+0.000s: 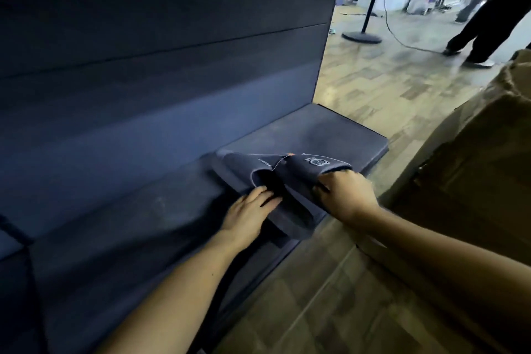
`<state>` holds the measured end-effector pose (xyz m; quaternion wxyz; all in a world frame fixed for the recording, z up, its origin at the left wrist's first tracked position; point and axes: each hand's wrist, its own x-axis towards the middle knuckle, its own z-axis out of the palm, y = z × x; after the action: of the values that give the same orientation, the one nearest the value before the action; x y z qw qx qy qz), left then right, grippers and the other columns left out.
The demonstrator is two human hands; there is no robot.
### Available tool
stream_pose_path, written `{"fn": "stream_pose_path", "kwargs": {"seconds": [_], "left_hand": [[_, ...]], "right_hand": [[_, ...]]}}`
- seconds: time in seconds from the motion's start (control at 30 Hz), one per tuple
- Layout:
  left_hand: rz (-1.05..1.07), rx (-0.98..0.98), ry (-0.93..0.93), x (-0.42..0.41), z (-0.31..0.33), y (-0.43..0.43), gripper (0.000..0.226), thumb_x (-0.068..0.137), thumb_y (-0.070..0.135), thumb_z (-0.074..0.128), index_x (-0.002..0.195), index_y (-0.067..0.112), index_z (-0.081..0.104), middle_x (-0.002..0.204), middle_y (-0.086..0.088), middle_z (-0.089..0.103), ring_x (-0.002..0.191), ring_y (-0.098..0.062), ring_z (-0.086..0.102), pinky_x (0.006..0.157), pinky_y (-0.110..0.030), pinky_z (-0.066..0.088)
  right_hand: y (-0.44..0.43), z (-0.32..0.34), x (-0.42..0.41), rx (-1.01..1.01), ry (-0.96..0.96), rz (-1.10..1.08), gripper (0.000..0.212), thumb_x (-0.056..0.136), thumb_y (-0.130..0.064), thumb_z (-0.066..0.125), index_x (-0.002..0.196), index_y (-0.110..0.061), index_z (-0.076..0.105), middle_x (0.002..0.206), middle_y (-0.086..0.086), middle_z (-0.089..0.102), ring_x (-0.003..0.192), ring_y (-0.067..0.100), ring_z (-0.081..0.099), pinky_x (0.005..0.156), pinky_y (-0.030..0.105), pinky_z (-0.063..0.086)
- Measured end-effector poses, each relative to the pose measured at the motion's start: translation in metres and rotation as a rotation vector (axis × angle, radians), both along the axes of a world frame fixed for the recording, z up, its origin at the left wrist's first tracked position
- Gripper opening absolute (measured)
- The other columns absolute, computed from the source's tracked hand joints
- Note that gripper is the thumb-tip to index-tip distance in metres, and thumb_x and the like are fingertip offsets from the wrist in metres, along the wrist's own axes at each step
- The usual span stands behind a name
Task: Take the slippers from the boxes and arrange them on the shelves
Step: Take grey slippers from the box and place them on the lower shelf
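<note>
Navy slippers (240,165) lay on shelf (321,129) mid-frame; R hand (346,195) fingers gripped one (white logo (317,162) unreadable), L hand (247,214) fingers rested flat on other.

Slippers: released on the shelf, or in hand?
In hand: right hand grips the logo slipper, left hand touches the other slipper. Contact with the shelf: cannot tell.
</note>
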<state>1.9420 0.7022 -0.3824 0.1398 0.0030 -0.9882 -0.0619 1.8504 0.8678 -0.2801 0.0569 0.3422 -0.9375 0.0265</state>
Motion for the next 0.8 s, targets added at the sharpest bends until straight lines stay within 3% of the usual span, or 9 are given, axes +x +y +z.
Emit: {"fn": "stream_pose_path", "kwargs": {"seconds": [0.03,0.1,0.2,0.3,0.4,0.5,0.67,0.73,0.8], "left_hand": [[-0.01,0.049,-0.061,0.0,-0.006,-0.002,0.068,0.076,-0.009,0.048,0.138,0.02,0.044,0.142,0.001,0.045,0.136,-0.014,0.036,0.104,-0.029,0.043],[0.01,0.147,-0.133,0.008,-0.009,-0.01,0.066,0.084,-0.003,0.037,0.145,0.02,0.029,0.152,0.006,0.028,0.143,-0.009,0.015,0.114,-0.029,0.028],[0.128,0.196,-0.136,0.028,-0.01,-0.029,0.058,0.083,0.002,0.035,0.14,0.016,0.039,0.147,0.002,0.038,0.141,-0.012,0.023,0.111,-0.033,0.03],[0.23,0.184,-0.173,0.047,-0.01,-0.049,0.051,0.09,0.007,0.04,0.14,0.017,0.038,0.146,0.003,0.038,0.14,-0.012,0.023,0.112,-0.027,0.026],[0.311,0.194,-0.173,0.057,-0.004,-0.06,0.045,0.096,0.015,0.038,0.141,0.016,0.036,0.147,0.002,0.037,0.139,-0.014,0.024,0.113,-0.023,0.019],[0.418,0.232,-0.143,0.062,0.003,-0.068,0.042,0.097,0.021,0.04,0.139,0.017,0.04,0.143,-0.002,0.043,0.136,-0.018,0.032,0.112,-0.028,0.025],[0.483,0.56,-0.021,0.056,0.03,-0.035,0.023,0.095,0.022,0.049,0.111,0.012,0.063,0.112,-0.004,0.067,0.103,-0.02,0.061,0.085,-0.022,0.04],[0.443,0.705,0.08,0.05,0.043,-0.01,0.021,0.091,0.022,0.056,0.109,0.013,0.063,0.103,-0.001,0.066,0.092,-0.014,0.06,0.082,-0.018,0.04],[0.357,0.71,0.134,0.042,0.055,0.011,0.036,0.087,0.025,0.062,0.121,0.016,0.055,0.113,0.001,0.057,0.102,-0.01,0.05,0.085,-0.01,0.035]], "right_hand": [[0.0,-0.005,-0.002,-0.01,0.01,0.006,0.027,0.092,-0.032,0.046,0.101,-0.013,0.063,0.109,0.013,0.065,0.101,0.034,0.059,0.072,0.032,0.044],[-0.001,-0.013,-0.003,-0.045,0.017,0.021,0.026,0.092,-0.032,0.048,0.098,-0.013,0.064,0.108,0.012,0.065,0.103,0.033,0.057,0.071,0.033,0.042],[-0.008,-0.022,0.007,-0.195,-0.039,0.051,0.022,0.09,-0.03,0.051,0.077,-0.015,0.061,0.098,0.012,0.066,0.096,0.034,0.058,0.065,0.031,0.033],[-0.017,-0.022,0.019,-0.332,-0.129,0.092,0.042,0.086,-0.025,0.054,0.05,-0.02,0.034,0.07,0.008,0.054,0.074,0.03,0.047,0.061,0.028,0.025],[-0.012,-0.014,0.024,-0.35,-0.138,0.129,0.047,0.085,-0.026,0.056,0.047,-0.021,0.028,0.06,0.002,0.043,0.067,0.024,0.037,0.06,0.03,0.023],[0.002,-0.017,0.02,-0.357,-0.133,0.189,0.046,0.083,-0.027,0.057,0.048,-0.019,0.028,0.059,0.003,0.044,0.064,0.024,0.038,0.059,0.028,0.021],[0.016,-0.032,0.022,-0.454,-0.196,0.281,0.044,0.083,-0.035,0.056,0.052,-0.014,0.032,0.052,0.005,0.04,0.058,0.025,0.04,0.055,0.027,0.027],[0.014,-0.035,0.031,-0.438,-0.15,0.371,0.04,0.078,-0.046,0.044,0.051,-0.018,0.033,0.052,0.0,0.04,0.055,0.021,0.045,0.055,0.029,0.032],[0.01,-0.039,0.04,-0.403,-0.078,0.488,0.034,0.075,-0.045,0.041,0.052,-0.021,0.044,0.054,-0.001,0.052,0.056,0.021,0.057,0.048,0.028,0.039]]}}
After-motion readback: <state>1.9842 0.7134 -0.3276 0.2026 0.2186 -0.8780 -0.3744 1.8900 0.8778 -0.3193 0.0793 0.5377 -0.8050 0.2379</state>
